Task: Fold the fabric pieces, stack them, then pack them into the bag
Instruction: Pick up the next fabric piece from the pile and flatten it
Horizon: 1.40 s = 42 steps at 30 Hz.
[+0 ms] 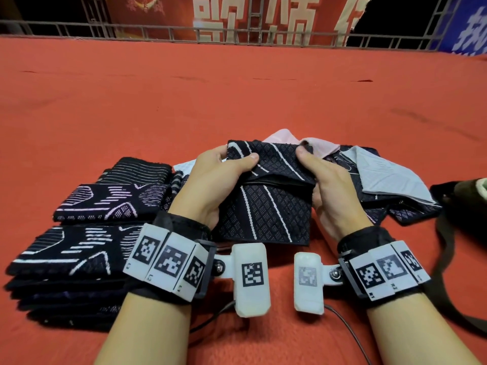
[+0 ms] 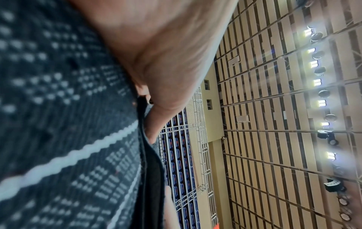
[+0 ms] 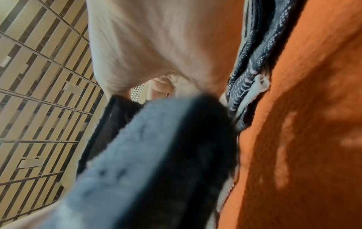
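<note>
On the red-covered bench (image 1: 237, 88), folded dark patterned fabric pieces (image 1: 79, 248) sit stacked at left, an unfolded heap (image 1: 390, 177) remains at right beside the unpacked dark bag (image 1: 463, 206), while left hand (image 1: 210, 177) and right hand (image 1: 332, 188) pinch the half-folded black diamond-patterned piece (image 1: 266, 214) between them.

a wide counter covered in orange-red felt cloth (image 1: 237, 96) fills the head view, and the same cloth (image 3: 313, 124) shows orange along the right of the right wrist view. at its far edge runs a grey metal railing (image 1: 158, 31), with a red banner bearing large white characters (image 1: 237, 17) behind it and a blue banner (image 1: 471, 25) off to the right. the left wrist view looks up at a slatted beige ceiling (image 2: 274, 108) with a row of bright rectangular lamps (image 2: 317, 82) and rows of blue seats (image 2: 180, 155).
</note>
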Available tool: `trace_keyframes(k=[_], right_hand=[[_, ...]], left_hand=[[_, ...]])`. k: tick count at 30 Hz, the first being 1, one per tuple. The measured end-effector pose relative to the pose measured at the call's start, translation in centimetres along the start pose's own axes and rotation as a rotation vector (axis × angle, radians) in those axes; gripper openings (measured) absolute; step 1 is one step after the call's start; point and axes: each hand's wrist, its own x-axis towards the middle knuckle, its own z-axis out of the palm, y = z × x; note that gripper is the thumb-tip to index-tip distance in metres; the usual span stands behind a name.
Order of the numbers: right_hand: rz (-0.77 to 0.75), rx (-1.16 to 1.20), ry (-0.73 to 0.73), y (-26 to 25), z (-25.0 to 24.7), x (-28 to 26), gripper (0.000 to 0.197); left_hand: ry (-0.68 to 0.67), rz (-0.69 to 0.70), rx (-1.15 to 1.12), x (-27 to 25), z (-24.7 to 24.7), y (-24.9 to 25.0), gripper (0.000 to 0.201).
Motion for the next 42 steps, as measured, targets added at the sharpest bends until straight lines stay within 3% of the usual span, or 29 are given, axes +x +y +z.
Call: trace_keyframes(k=[6, 11, 17, 22, 25, 28, 31, 34, 38, 40, 42], right_hand=[[-0.021, -0.007, 0.015, -0.1, 0.0, -0.2, 0.029], [-0.008, 0.066, -0.204, -0.3, 0.4, -0.9, 0.037], [-0.073, 0.076, -0.126, 0.1, 0.0, -0.3, 0.038], [-0.018, 0.111, -0.216, 0.1, -0.4, -0.1, 0.051], [-0.014, 0.095, -0.189, 0.0, -0.2, 0.0, 0.056], [-0.016, 0.112, -0.127, 0.1, -0.1, 0.2, 0.049], [-0.05, 0.169, -0.064, 0.3, 0.1, 0.2, 0.041], [-0.097, 0.258, -0.019, 0.2, 0.2, 0.2, 0.031], [-0.106, 0.278, -0.067, 0.0, 0.0, 0.3, 0.038], [-0.087, 0.246, -0.068, 0.1, 0.0, 0.6, 0.03], [-0.069, 0.213, -0.072, 0.2, 0.1, 0.6, 0.017]], left_hand=[[-0.009, 0.004, -0.049, 0.0, 0.1, 0.0, 0.018], [0.043, 0.042, -0.097, 0.2, -0.1, 0.0, 0.02], [-0.055, 0.02, -0.044, 0.0, -0.3, 0.2, 0.035], [0.002, 0.07, -0.073, 0.3, -0.5, -0.1, 0.042], [0.001, 0.081, -0.121, 0.3, -0.6, -0.1, 0.044], [-0.016, 0.082, -0.161, 0.4, -0.6, -0.2, 0.052], [0.054, 0.074, -0.193, 0.4, -0.6, 0.1, 0.055], [0.07, 0.026, -0.25, 0.1, -0.9, 0.8, 0.032], [0.022, -0.049, -0.04, 0.2, -0.7, 0.7, 0.059], [0.001, -0.036, 0.059, 0.2, -0.2, 0.5, 0.057], [0.015, 0.004, 0.074, 0.1, 0.0, 0.3, 0.039]])
